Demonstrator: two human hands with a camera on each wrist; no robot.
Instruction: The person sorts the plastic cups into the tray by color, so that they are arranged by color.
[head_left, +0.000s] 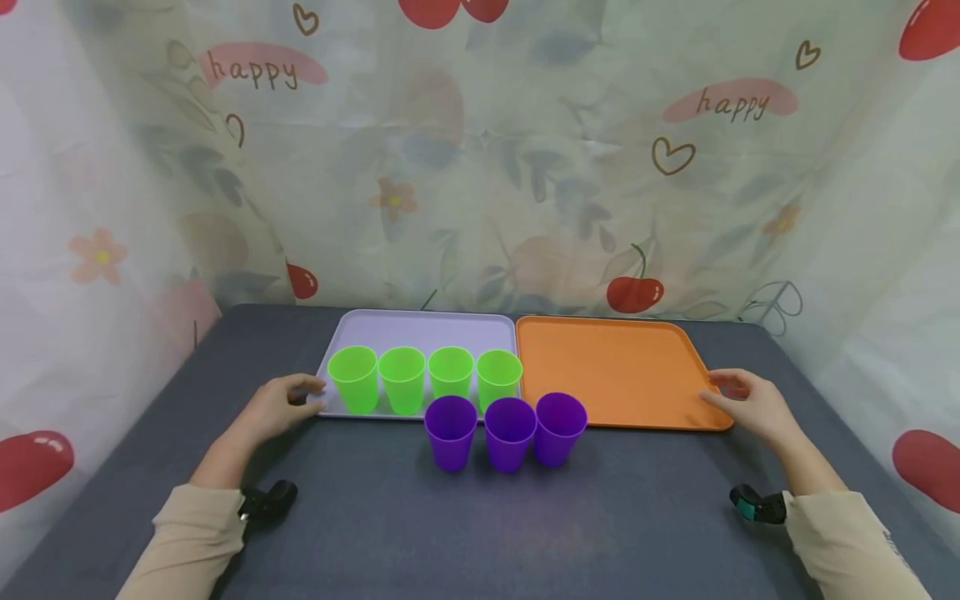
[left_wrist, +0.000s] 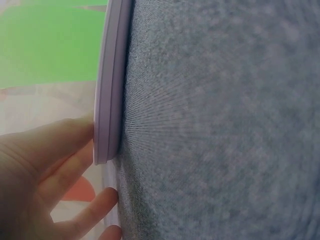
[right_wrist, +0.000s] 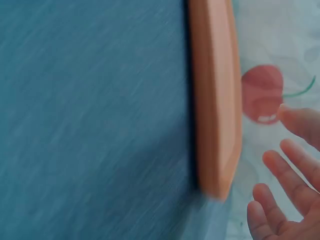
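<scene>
- The lilac tray (head_left: 427, 327) is laid flat on the left part of the desk (head_left: 487, 533), and the orange tray (head_left: 611, 367) is set just beside it on the right.
- Four green cups (head_left: 402, 381) are lined up in a row on the lilac tray, all stood upright with their mouths up.
- Three purple cups (head_left: 510, 437) are placed upright on the desk, in front of the place where the trays meet — the left two before the lilac tray, the right one before the orange tray. Whether their rims are touching cannot be told.
- The lilac tray is touched at its left front corner by the left hand (head_left: 277, 408); the thumb is laid against the rim, and the fingers are held loosely bent and apart.
- The right hand (head_left: 757, 408) is held at the right edge of the orange tray, fingers spread and relaxed; in the right wrist view a gap is seen between the fingertips and the tray, and nothing is pinched.
- Beige sleeves (head_left: 198, 533) are worn on both arms, with a black device (head_left: 270, 500) strapped at each wrist.
- The desk is backed by a pale curtain (head_left: 487, 167) — printed with cherries, hearts and "happy".
</scene>
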